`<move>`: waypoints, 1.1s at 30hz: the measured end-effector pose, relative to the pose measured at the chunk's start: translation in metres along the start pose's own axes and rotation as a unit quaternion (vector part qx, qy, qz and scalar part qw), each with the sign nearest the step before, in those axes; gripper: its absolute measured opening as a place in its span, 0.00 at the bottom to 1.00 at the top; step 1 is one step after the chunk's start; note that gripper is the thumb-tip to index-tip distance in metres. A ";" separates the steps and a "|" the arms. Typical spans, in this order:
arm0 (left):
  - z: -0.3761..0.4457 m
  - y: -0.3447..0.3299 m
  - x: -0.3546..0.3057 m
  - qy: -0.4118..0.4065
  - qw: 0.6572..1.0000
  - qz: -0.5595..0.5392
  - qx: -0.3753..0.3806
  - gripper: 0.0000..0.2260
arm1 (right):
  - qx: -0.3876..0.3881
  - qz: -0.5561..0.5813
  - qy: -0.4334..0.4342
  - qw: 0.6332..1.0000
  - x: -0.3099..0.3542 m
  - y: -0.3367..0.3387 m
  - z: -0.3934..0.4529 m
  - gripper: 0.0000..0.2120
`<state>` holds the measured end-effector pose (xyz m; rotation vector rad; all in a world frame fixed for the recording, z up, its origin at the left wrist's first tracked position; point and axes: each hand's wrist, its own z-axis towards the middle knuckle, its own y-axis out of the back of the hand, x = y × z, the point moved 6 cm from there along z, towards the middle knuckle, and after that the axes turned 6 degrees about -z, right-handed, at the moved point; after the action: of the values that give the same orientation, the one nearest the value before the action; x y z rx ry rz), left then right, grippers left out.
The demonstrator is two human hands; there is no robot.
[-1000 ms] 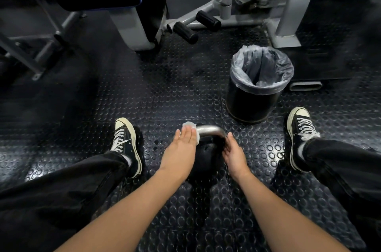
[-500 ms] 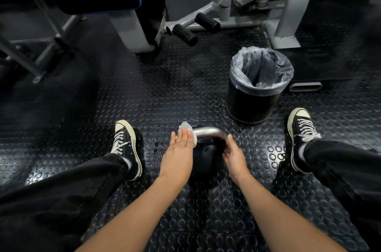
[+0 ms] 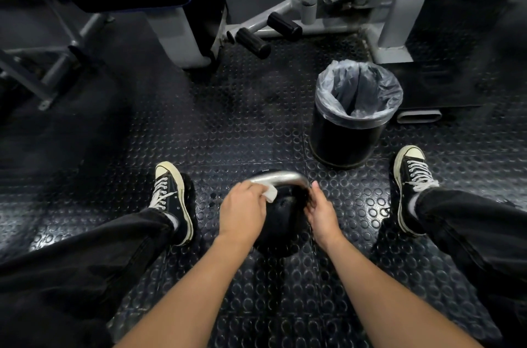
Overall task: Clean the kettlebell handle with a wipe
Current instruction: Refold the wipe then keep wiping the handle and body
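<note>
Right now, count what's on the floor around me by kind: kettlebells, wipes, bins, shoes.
Kettlebells: 1
Wipes: 1, held in the left hand
Bins: 1
Shoes: 2
Total: 5

Wiping a kettlebell handle [image 3: 281,177] on studded floor [image 3: 228,134].
Left hand [image 3: 242,212] pressing wipe [image 3: 269,193] on it; right hand [image 3: 320,212] bracing kettlebell [image 3: 285,222].

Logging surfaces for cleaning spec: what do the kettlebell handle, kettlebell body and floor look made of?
Kettlebell handle: bare polished metal, likely steel; silvery with bright glare.
Kettlebell body: matte black, perhaps coated iron or rubber; too dark to tell.
Floor: black studded rubber matting by its raised round dots and soft sheen.
</note>
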<state>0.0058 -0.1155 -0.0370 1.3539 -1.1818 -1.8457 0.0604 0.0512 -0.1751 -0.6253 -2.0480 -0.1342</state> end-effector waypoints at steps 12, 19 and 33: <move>-0.003 -0.009 0.006 0.037 0.998 -0.045 0.004 0.10 | 0.004 0.013 -0.008 1.000 0.003 0.000 -0.001 0.15; -0.006 -0.012 0.009 0.042 0.998 -0.050 0.013 0.10 | 0.006 -0.001 -0.012 1.000 0.003 0.000 -0.004 0.19; -0.032 -0.042 0.017 0.406 0.835 -0.343 -0.144 0.02 | 0.009 0.006 -0.016 1.000 0.007 -0.001 -0.009 0.19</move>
<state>0.0323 -0.1210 -0.0849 2.2127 0.0482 -1.4402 0.0643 0.0501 -0.1640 -0.6313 -2.0742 -0.0984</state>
